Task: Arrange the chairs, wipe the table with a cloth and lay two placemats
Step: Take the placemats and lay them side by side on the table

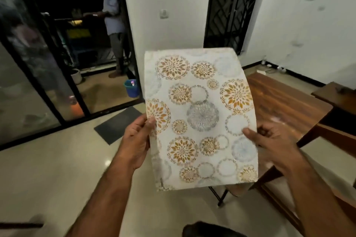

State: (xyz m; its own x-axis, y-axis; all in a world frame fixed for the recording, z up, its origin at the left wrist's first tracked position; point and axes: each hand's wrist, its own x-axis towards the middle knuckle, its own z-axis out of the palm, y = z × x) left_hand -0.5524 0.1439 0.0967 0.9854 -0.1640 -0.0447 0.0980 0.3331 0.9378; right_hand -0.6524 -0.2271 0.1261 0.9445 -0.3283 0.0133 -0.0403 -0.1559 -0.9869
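While both hands pinch a patterned placemat (pixel 200 117) aloft, left hand (pixel 136 140) on its near-left edge and right hand (pixel 273 146) on the right, laying it well likely means lowering it flat onto the table (pixel 285 102) beyond the right grip.

Dim indoor light, soft motion blur

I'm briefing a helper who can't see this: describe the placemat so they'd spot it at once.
Start at the brown wooden table on the right. In front of it, the left hand and right hand hold up the placemat. It's the only patterned sheet: white, with gold and grey flower circles.
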